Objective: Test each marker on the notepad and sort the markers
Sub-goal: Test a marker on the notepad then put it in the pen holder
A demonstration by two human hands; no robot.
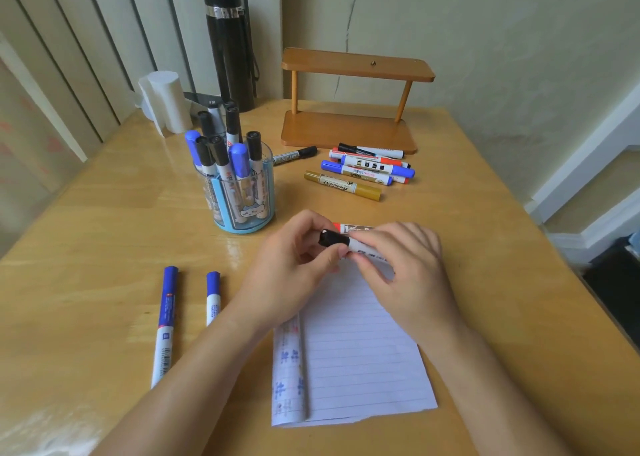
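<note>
Left hand (294,251) first, from the head camera: its thumb and forefinger pinch the black cap (333,238) of a white-barrelled marker (360,246), with the other fingers curled loosely beneath. Right hand (405,268) grips the barrel just beside the cap, its fingers wrapped over so that most of the label is hidden. Between them the marker is held roughly level above the far edge of the notepad (363,351), which lies on the table (104,213) below the wrists. I cannot tell whether the cap is seated or already loosening. I judge the marker light and rigid, its plastic smooth enough to slip, so the hold belongs where it is: one hand on the cap, the other close up on the barrel, pulling straight apart. A tight cap could come free with a jerk. I see a red-ended marker (353,228) just beyond the hands, two blue markers (166,320) well to the left, a pile of markers (367,171) by the wooden shelf (349,129), and more standing in the pen cup (242,228).
</note>
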